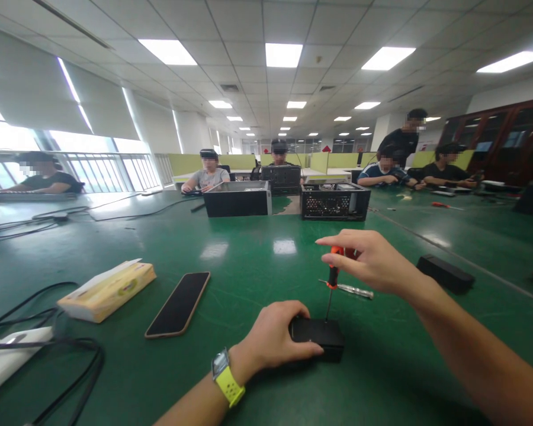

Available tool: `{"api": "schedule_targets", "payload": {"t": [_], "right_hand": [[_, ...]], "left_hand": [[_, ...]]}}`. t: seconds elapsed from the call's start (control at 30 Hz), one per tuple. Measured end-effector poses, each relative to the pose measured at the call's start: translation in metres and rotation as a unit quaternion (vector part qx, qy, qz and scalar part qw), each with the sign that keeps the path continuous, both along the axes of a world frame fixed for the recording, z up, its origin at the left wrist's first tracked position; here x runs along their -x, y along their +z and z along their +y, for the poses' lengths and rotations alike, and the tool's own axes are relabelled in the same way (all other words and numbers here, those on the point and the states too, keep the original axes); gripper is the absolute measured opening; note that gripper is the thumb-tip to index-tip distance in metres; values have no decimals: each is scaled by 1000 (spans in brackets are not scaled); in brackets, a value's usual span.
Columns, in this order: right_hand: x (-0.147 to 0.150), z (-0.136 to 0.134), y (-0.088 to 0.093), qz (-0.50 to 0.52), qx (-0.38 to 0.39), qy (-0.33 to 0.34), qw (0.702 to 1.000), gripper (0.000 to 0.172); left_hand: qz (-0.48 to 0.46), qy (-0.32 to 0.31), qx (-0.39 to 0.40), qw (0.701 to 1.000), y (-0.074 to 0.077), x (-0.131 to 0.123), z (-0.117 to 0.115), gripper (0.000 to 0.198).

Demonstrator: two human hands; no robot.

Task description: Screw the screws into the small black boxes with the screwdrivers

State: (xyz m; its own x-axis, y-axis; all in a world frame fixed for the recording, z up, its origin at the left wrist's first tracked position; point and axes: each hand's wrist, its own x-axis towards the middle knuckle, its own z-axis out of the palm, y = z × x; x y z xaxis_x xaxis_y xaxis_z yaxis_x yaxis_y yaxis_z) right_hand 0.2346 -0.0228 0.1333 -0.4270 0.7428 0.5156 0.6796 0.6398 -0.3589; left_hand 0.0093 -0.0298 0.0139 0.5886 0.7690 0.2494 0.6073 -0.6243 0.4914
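Observation:
A small black box [322, 335] lies on the green table [249, 254] close to me. My left hand [278, 337], with a yellow-strapped watch [224, 378] on the wrist, is closed over the box's left end and holds it down. My right hand [373, 260] pinches the top of an orange-and-black screwdriver [333, 275], which stands upright with its tip on the box's top. A second, silver tool [353, 289] lies flat on the table just behind the screwdriver.
A phone [179, 303] and a tissue box [109, 290] lie to the left, with black cables [48, 361] and a white unit [9, 358] beyond. Another black block [445, 273] sits right. Two open computer cases [237, 198] [335, 201] stand further back. Several people sit at far tables.

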Motion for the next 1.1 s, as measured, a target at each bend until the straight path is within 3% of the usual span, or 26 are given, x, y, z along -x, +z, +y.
{"api": "schedule_targets", "payload": {"t": [0.17,0.37,0.6,0.77,0.97,1.1], "right_hand": [[-4,0,1,52,106,38,992,35],[0,-1,-2,26,25,13,999,38],[1,-8,2,21,41,27,999,32],[3,-8,0,-14,-76,-23,997,29],[-2,-11,2,-1,4,15,1000,31],[0,-13,3,-7,-31,33,999,29]], "left_hand": [[2,-12,2,1000,4,3,0,45],[20,-27,-6,999,4,6,3,40],[18,-53,-41,998,3,6,4,37],[16,-54,-52,997,2,7,5,39],[13,-64,-58,996,1,7,3,41],[8,-65,-59,996,0,5,2,41]]}}
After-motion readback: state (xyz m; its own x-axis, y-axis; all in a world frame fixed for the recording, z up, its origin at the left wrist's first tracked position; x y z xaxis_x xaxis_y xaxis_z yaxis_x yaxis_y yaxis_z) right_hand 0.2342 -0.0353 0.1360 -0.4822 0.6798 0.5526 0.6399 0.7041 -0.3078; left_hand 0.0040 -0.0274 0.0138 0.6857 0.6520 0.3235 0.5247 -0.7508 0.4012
